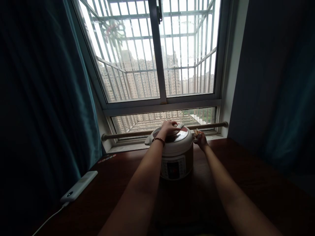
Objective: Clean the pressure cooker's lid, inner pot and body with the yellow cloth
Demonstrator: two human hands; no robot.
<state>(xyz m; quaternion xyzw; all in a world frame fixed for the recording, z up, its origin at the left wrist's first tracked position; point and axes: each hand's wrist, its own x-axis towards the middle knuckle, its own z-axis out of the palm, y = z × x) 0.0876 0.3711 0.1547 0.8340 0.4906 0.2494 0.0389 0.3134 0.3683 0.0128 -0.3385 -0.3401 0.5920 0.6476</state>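
A white electric pressure cooker (pixel 177 152) stands upright on the dark wooden table, with its control panel facing me. Its lid (pixel 180 136) is on. My left hand (pixel 169 127), a beaded bracelet on its wrist, curls over the handle on top of the lid. Beside the cooker's right side handle, my right hand (pixel 201 139) has its fingers closed around a small tan piece (pixel 197 133), too small and dim to name. Whether the right hand also grips the side handle I cannot tell. Part of the lid's top is hidden by my left hand.
A white power strip (pixel 80 186) with a cable lies on the table (pixel 118 183) at left, by the dark blue curtain (pixel 83 131). Behind the cooker run a horizontal rod (pixel 131 134) and a barred window. A wall stands at right.
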